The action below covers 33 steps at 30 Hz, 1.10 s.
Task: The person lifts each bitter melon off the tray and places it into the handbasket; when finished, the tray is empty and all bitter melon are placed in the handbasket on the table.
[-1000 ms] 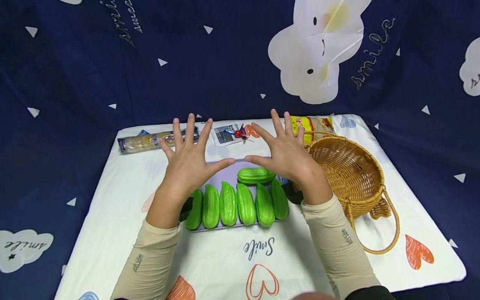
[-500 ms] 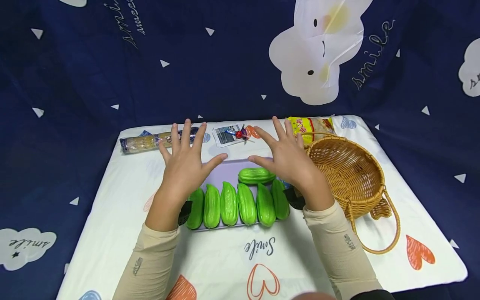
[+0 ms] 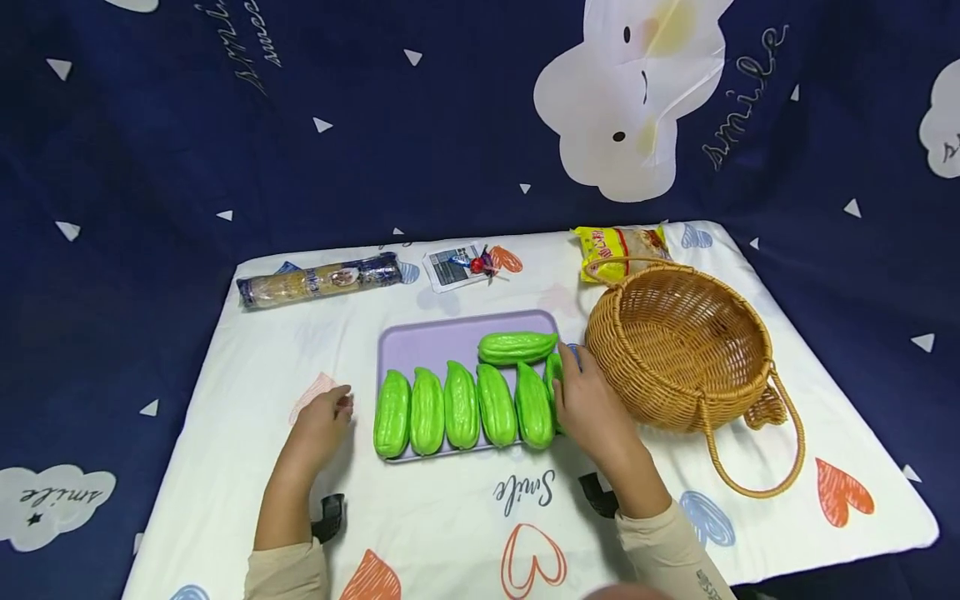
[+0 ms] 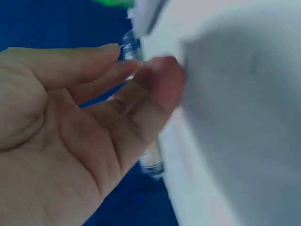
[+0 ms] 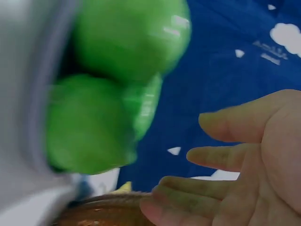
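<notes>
Below, seven glossy green gourds (image 3: 461, 406), ridged and plump like plastic toys, sit on a flat lilac tray (image 3: 427, 342) with rounded corners. Six lie side by side in a row; the seventh (image 3: 517, 347) lies crosswise behind them. The right hand (image 3: 592, 408) rests at the row's right end, covering most of the sixth gourd, its fingers (image 5: 207, 157) loosely extended and gripping nothing. The left hand (image 3: 321, 421) lies on the white printed cloth (image 3: 240, 392) left of the tray, fingers relaxed and slightly bent, holding nothing. One round woven wicker basket (image 3: 678, 346) with a loop handle stands just right of the tray. Behind lie one long clear noodle packet (image 3: 318, 281), one small flat packet (image 3: 453, 267) and one yellow crinkly bag (image 3: 618, 246).
</notes>
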{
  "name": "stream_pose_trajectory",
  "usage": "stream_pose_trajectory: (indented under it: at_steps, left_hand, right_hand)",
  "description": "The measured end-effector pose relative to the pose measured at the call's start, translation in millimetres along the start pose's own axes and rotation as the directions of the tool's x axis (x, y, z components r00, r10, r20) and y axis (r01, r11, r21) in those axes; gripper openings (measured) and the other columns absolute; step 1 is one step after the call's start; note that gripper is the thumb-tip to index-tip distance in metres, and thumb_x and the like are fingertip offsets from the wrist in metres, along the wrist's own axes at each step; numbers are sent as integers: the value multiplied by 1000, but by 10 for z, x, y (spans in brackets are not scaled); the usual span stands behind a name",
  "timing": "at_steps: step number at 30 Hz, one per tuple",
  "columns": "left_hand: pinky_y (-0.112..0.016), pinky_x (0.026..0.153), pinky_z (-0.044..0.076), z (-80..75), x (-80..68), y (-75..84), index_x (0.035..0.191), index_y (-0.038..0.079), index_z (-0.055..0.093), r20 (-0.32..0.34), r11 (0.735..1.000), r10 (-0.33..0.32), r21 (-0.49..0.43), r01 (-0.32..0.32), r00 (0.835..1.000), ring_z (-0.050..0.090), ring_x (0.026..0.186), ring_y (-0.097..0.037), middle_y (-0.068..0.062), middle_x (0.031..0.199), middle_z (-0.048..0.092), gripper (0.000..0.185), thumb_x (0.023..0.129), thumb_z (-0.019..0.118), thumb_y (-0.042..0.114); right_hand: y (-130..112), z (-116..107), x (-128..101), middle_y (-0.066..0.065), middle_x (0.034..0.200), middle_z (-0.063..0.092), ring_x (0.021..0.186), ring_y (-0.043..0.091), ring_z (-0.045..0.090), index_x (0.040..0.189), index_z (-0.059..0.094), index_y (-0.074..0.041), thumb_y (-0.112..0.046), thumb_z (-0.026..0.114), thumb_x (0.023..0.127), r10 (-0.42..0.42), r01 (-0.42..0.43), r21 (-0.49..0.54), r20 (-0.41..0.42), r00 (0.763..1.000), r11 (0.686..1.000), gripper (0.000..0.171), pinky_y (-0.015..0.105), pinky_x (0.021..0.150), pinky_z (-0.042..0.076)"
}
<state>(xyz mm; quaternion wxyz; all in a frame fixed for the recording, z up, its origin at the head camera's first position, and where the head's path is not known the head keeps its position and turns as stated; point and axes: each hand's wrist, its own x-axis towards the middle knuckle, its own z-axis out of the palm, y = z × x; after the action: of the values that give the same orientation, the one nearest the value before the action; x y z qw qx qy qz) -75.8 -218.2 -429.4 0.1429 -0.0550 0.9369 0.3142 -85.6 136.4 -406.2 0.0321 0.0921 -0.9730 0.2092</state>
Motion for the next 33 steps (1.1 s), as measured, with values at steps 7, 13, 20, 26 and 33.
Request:
stream_pose_trajectory:
  at_steps: [7,13,20,26,33]
  left_hand:
    - [-32,72,48,248,-53,-47,136,-7,48,-11,988,-13,-155,12,1000,60,82,-19,-20,119,59,41,96,49,-1]
    - [-32,73,49,333,-90,3,135,-6,51,-23,985,-32,-168,28,999,63,84,-20,-17,109,64,43,93,50,0]
    - [-38,79,50,379,-95,-13,133,-5,54,-61,987,-55,-157,45,997,62,95,-25,-16,109,66,41,92,52,1]
    - [-34,72,51,378,-80,-10,129,-7,57,-70,985,-53,-170,40,996,63,86,-21,-16,105,67,39,90,53,-2]
    - [-28,65,51,358,-59,-1,126,-6,59,-75,982,-51,-184,37,996,63,75,-16,-14,99,67,37,89,53,-3]
  right_hand:
    - [143,200,-102,33,133,48,114,48,55,137,46,7,-10,54,94,-8,7,-44,-10,1000,999,47,58,87,50]
    - [209,295,-148,30,137,45,111,47,57,140,45,4,-14,57,93,16,-16,-15,30,999,1000,52,57,84,50]
    - [216,316,-170,31,141,41,118,48,53,142,43,3,-17,59,93,32,-33,14,68,997,999,55,59,89,47]
    - [177,256,-190,28,143,40,121,47,51,142,42,2,-14,60,92,27,-28,19,40,999,999,55,59,90,47]
    - [5,-151,-248,23,149,36,124,44,49,144,40,-1,-14,63,92,-49,54,67,-79,996,996,58,57,93,47]
